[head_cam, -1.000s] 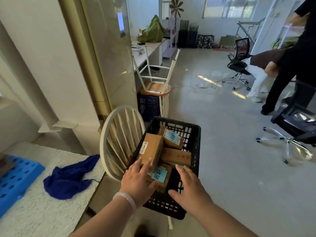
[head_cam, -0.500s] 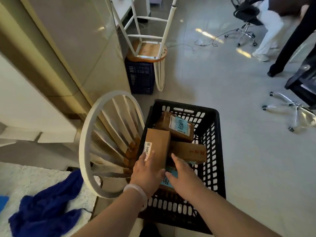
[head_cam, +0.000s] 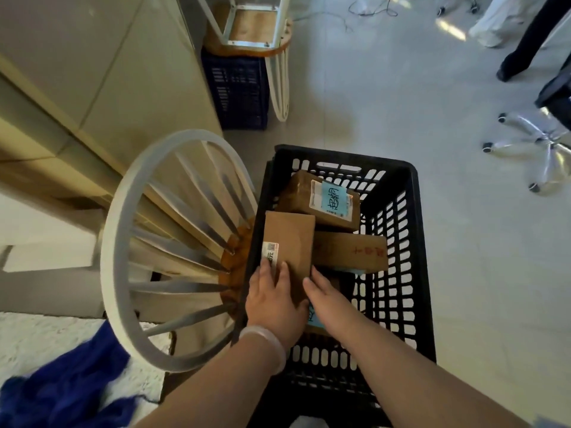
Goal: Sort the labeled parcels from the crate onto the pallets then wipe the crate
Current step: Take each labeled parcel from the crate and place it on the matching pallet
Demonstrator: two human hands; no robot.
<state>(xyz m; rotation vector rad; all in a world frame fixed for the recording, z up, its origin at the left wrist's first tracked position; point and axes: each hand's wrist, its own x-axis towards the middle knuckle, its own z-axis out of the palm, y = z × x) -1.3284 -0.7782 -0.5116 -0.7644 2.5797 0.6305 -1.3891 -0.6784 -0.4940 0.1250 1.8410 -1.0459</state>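
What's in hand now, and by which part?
The brown parcel, near end: left hand flat on its labelled face, right hand against its right side.

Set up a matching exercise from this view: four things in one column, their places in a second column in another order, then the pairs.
Things
1. blue cloth
2. parcel with the light-blue label
3. parcel with red writing
4. left hand

Places
A. at the far end of the black crate
B. resting on the near end of the upright parcel
C. on the speckled white surface, lower left
D. lying in the crate, right of the upright parcel

Pairs: 1-C; 2-A; 3-D; 4-B
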